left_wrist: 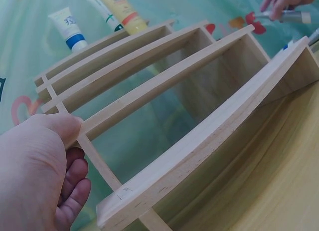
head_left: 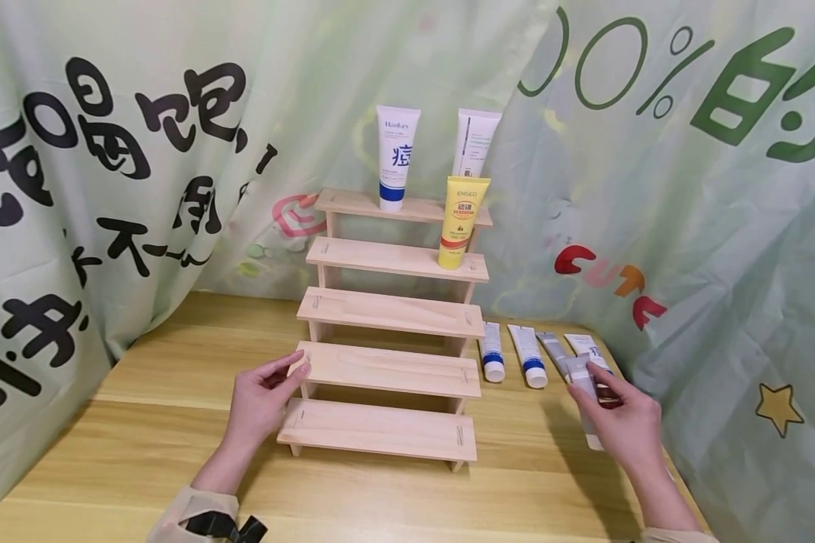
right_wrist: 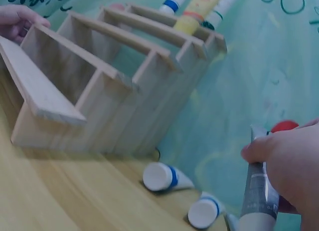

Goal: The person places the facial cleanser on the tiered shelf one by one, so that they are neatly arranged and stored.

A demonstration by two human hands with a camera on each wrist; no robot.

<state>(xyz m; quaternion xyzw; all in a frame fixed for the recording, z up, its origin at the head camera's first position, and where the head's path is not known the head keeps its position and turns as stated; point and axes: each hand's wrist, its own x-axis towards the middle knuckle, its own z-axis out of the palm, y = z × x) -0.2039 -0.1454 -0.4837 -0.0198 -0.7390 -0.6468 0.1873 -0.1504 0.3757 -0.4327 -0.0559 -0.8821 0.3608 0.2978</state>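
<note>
A pale wooden stepped rack (head_left: 380, 430) stands on the table. My left hand (head_left: 261, 400) grips the left end of its second-lowest step, the thumb on top. To the right of the rack, my right hand (head_left: 626, 424) holds a grey squeeze tube (right_wrist: 260, 191) above the table, its pale cap pointing down. On the top step a white tube with a blue band (head_left: 396, 162) stands upright at the left, and another white tube (head_left: 477, 139) at the right. Partly in front of that one, a yellow tube (head_left: 460, 226) stands on the step below.
Right of the rack lie two white tubes with blue bands, a nearer-rack tube (head_left: 492, 353) and a second tube (head_left: 528, 358). Beyond them are another grey tube (head_left: 552, 351) and a white tube (head_left: 584, 345), partly hidden. A printed curtain (head_left: 713, 264) hangs around the wooden table (head_left: 176, 354).
</note>
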